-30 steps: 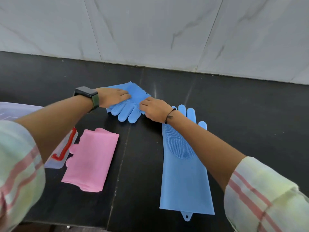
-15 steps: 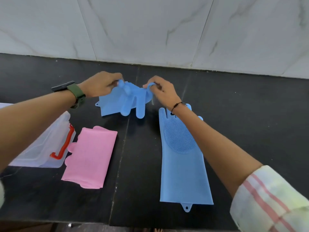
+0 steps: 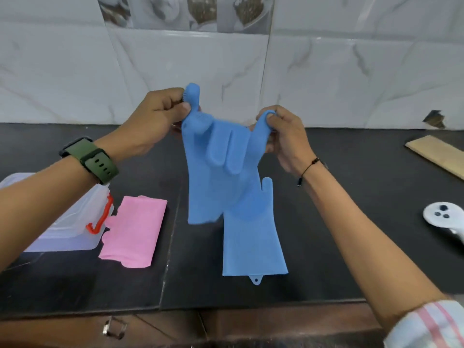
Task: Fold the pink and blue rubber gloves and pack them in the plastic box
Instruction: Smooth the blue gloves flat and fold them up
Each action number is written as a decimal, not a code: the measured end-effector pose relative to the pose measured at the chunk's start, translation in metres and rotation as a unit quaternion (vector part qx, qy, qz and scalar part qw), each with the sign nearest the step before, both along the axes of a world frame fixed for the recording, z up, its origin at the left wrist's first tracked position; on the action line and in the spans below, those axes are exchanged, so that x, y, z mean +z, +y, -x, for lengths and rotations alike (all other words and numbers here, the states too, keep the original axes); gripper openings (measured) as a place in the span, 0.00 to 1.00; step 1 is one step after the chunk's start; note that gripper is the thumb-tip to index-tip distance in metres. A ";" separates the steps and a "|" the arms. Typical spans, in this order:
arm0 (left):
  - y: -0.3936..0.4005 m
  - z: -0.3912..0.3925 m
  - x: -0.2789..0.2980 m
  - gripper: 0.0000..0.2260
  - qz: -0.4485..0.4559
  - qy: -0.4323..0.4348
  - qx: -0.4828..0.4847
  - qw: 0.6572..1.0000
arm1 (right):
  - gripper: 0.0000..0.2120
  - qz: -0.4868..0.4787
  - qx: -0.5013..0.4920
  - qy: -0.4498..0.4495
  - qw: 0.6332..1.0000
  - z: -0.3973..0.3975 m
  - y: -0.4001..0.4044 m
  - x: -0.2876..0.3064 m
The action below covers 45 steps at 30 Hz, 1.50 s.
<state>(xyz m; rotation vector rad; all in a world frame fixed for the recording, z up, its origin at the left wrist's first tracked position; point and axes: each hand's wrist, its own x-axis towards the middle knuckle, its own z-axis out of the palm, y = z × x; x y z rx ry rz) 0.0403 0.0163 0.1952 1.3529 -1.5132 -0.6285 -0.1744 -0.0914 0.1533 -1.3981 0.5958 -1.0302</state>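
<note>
A blue rubber glove [image 3: 213, 172] hangs in the air above the black counter, its cuff pointing down. My left hand [image 3: 155, 119] pinches one of its fingertips and my right hand [image 3: 283, 136] pinches another. A second blue glove [image 3: 253, 237] lies flat on the counter below, cuff toward me, partly hidden by the hanging one. A folded pink glove [image 3: 133, 232] lies to the left. Beside it stands the clear plastic box [image 3: 62, 229] with a red clip, half hidden by my left forearm.
The black counter [image 3: 339, 222] ends in a front edge near me, with a drawer handle [image 3: 114, 327] below. A white tiled wall stands behind. At the right lie a wooden board [image 3: 437, 154] and a white round device [image 3: 443, 214].
Both hands have lifted the blue glove off the counter by its fingertips; it now hangs open instead of lying folded. The view has tilted up and widened.
</note>
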 end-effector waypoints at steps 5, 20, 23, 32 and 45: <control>-0.024 0.026 -0.026 0.11 -0.124 0.179 0.048 0.975 | 0.11 -0.178 -0.025 0.048 0.983 0.018 -0.017 -0.015; -0.064 0.061 -0.184 0.07 -0.318 0.233 0.201 0.897 | 0.11 -0.195 -0.175 0.267 0.927 0.022 -0.025 -0.150; -0.064 0.063 -0.186 0.14 -0.303 0.168 0.205 0.915 | 0.08 -0.176 -0.151 0.269 0.935 0.026 -0.024 -0.154; -0.058 0.067 -0.188 0.15 -0.272 0.188 0.250 0.910 | 0.14 0.013 -0.181 0.374 0.909 0.022 -0.048 -0.150; -0.012 0.086 -0.163 0.04 -0.356 0.211 0.121 0.902 | 0.13 -0.081 -0.147 0.452 0.876 0.035 -0.013 -0.137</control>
